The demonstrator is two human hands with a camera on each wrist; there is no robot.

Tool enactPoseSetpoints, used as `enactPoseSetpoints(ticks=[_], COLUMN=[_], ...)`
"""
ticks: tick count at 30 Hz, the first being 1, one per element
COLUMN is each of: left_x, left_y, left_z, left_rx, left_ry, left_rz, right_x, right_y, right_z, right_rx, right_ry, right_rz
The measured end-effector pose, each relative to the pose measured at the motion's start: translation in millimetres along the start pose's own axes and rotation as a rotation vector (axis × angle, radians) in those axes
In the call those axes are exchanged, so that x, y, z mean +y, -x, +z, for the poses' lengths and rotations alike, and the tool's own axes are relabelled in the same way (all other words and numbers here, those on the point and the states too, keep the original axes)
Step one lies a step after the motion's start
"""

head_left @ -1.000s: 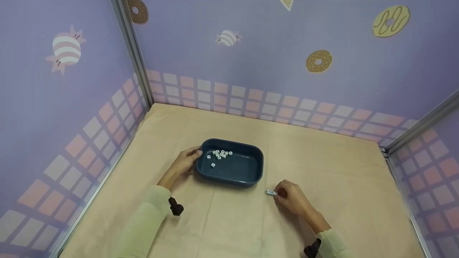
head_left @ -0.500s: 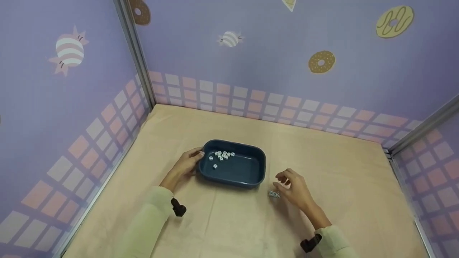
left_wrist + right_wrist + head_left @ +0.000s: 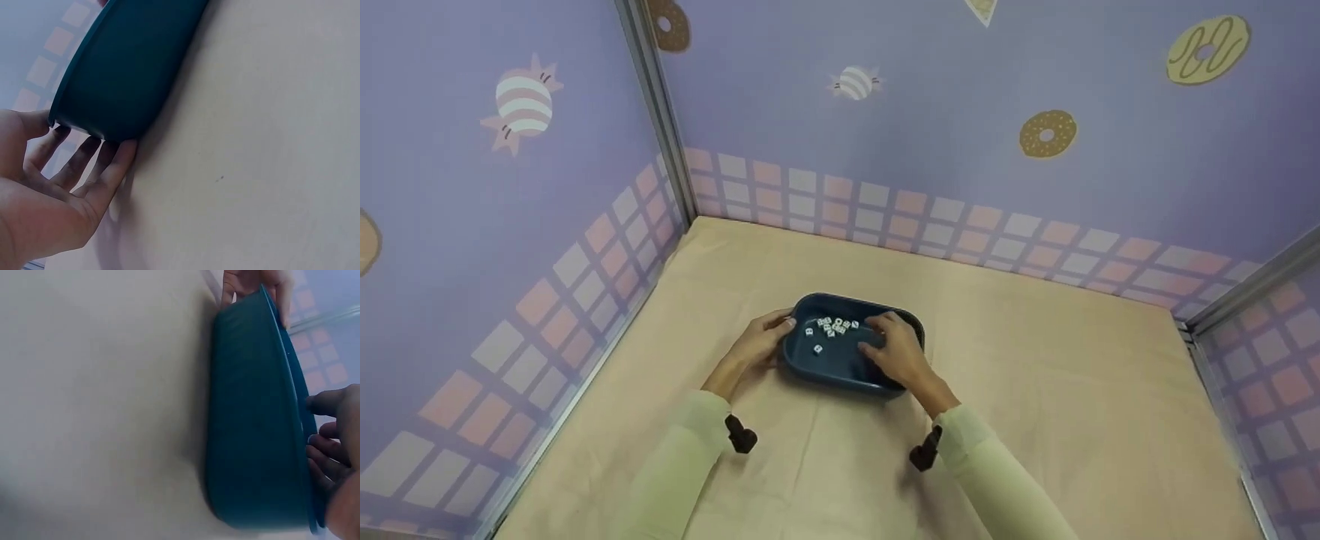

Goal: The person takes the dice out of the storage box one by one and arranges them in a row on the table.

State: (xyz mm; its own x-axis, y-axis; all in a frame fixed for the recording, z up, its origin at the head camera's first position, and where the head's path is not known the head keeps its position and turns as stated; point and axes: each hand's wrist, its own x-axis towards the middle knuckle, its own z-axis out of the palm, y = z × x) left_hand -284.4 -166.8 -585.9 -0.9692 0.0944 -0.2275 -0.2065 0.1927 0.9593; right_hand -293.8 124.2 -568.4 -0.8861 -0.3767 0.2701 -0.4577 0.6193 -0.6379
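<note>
A dark blue tray [image 3: 840,381] sits mid-table with several small white dice [image 3: 834,328] bunched in its far left part. My left hand [image 3: 765,339] holds the tray's left end, thumb on the rim. In the left wrist view the left hand's fingers [image 3: 107,169] lie against the tray's outer wall [image 3: 124,67]. My right hand [image 3: 894,351] hangs over the tray's right half with fingers reaching down inside, just right of the dice. In the right wrist view its loosely bent fingers [image 3: 329,439] cross the rim [image 3: 292,382], holding nothing that I can see.
The table is covered in beige cloth [image 3: 1035,390]. Purple walls with a tile pattern close it in on the left, back and right, with metal posts [image 3: 656,112] at the corners. Black camera mounts [image 3: 740,435] sit on both wrists.
My right hand left the small dice stack on the cloth and moved left over the tray. That stack is no longer visible. The left hand stayed on the tray.
</note>
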Motion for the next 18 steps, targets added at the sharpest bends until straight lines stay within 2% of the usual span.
enactPoseSetpoints(ticks=[3, 9, 15, 18], left_x=[-3.2, -4.7, -1.2, -3.2], left_y=[-2.7, -5.2, -4.4, -3.0], left_z=[0.4, -1.3, -1.4, 0.0], left_rx=[0.005, 0.008, 0.009, 0.007], left_ry=[-0.020, -0.025, -0.014, -0.006], left_rz=[0.019, 0.057, 0.059, 0.054], right_x=[0, 0, -1, 1], right_y=[-11, -24, -25, -22], right_z=[9, 22, 36, 42], right_rx=[-0.084, -0.187, -0.195, -0.165], right_ry=[0.036, 0.216, 0.447, 0.470], right_rz=[0.058, 0.115, 0.040, -0.003])
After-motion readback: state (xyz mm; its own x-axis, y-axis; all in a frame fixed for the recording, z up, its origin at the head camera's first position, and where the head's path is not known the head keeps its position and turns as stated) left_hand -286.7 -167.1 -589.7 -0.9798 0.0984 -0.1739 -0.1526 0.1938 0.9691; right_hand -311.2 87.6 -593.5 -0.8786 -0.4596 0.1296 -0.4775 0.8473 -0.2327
